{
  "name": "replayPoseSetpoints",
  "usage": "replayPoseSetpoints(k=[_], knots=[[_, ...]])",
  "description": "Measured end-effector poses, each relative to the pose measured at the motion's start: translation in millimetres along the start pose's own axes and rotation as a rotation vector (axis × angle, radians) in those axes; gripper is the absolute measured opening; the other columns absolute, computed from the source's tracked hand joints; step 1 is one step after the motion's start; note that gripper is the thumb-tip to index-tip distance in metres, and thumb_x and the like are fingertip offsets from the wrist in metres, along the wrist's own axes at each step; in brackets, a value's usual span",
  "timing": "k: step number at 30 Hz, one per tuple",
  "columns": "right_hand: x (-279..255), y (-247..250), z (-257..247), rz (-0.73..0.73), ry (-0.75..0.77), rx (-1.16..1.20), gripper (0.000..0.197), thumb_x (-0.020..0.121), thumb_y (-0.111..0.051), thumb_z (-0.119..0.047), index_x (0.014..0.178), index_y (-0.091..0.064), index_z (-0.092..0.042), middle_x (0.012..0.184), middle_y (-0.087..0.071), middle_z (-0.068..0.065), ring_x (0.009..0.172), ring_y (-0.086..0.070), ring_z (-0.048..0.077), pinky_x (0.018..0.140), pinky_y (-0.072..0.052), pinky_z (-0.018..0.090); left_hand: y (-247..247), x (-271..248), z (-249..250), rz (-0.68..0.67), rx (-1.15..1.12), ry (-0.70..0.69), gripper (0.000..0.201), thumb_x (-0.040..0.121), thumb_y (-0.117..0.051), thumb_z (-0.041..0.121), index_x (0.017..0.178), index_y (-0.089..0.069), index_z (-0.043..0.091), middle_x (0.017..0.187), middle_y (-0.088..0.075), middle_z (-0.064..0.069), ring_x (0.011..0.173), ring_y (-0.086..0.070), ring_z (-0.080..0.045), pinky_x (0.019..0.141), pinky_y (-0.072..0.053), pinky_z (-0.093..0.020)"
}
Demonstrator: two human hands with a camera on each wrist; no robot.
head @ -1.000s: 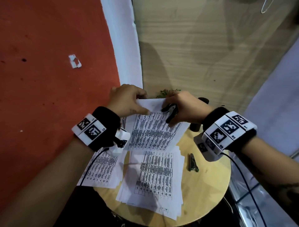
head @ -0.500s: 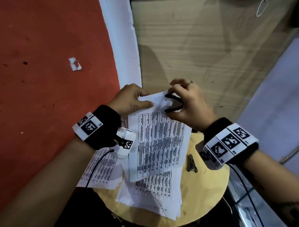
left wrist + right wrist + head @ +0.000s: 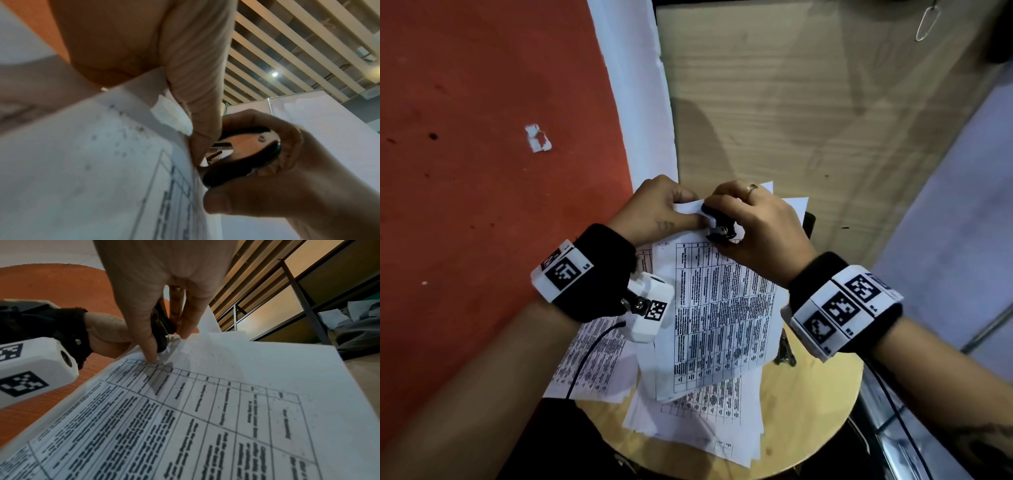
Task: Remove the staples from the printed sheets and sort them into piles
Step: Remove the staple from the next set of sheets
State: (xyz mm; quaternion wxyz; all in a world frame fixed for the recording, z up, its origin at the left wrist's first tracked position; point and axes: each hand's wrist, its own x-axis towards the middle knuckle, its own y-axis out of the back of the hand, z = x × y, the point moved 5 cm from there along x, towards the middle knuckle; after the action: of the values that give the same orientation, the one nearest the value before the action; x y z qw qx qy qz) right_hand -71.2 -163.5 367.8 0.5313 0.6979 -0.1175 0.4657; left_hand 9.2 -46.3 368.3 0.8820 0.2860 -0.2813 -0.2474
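Left hand (image 3: 657, 209) pinches the top corner of the stapled sheets (image 3: 719, 315), lifted clear of the round bench (image 3: 822, 411). Right hand (image 3: 756, 226) squeezes the black staple remover (image 3: 717, 224) at that corner. Staple itself hidden. Risks: claws biting paper instead, tearing the corner; loose grip letting pages slide onto the sorted piles (image 3: 592, 363) below.

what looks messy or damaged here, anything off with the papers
The corner of the held sheets looks torn and ragged beside the left hand, where the right hand works the staple remover. The piles on the round table lie fanned and askew, one overhanging its edge.
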Motion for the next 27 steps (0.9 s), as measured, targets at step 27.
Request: replayPoseSetpoints(k=[27], knots=[[4.1,-5.9,-1.4,-0.043,0.119,-0.024,0.017,0.067,-0.068,-0.007,0.084,-0.067,-0.002,0.080,-0.064,0.013,0.072,-0.063,0.033,0.047,-0.051,0.039,-1.7,-6.5,-0.3,-0.140,-0.169,0.049,0.037,0.061,-0.073,0.041,0.084,-0.075,0.013,0.093,-0.071,-0.021,0.082,-0.061,-0.016,0.083,-0.050,-0.049]])
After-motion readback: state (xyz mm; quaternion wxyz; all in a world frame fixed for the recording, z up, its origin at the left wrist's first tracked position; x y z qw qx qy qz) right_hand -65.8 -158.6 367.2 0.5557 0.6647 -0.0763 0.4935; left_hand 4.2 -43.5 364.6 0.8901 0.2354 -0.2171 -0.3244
